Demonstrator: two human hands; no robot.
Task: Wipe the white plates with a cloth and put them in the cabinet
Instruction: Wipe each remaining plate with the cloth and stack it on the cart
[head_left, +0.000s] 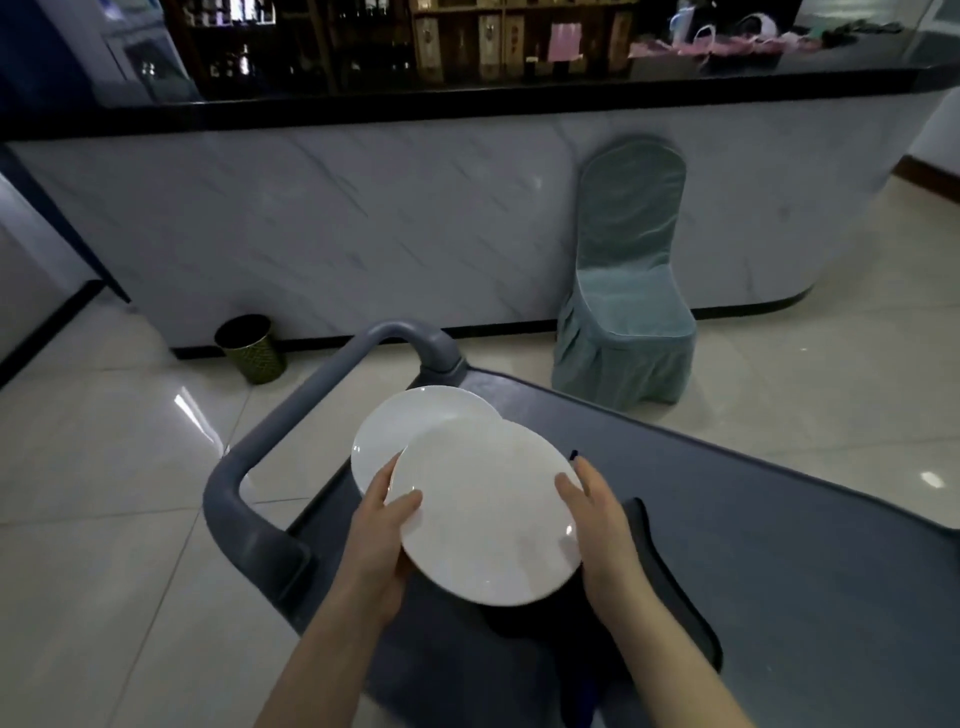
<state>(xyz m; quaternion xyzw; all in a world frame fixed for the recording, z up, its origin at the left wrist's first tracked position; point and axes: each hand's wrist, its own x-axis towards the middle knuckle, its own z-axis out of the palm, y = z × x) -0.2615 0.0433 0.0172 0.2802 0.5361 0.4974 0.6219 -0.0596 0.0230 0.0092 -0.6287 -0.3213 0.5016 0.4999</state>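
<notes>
Holds the front plate (488, 514) above the grey cart (779, 545), face up and tilted a little toward the camera. Grips its left rim with the left hand (382, 525): thumb laid on the upper face, fingers curled beneath. Clamps the right rim with the right hand (597, 525), thumb on the face, fingers wrapped round the edge and mostly hidden. Overlaps the back plate (405, 436), a second white one lying further off at the cart's left end, just beside the curved push handle (291, 415); cannot tell whether the two touch. Shows something dark and flat (670, 587) on the cart top under the front plate, cloth or mat not clear. Beyond the cart: glossy tiled floor (104, 467), a chair in a teal cover (623, 291) against a marble-fronted bar (363, 218), a small dark bin (252, 348) at the bar's foot, well apart from the chair
</notes>
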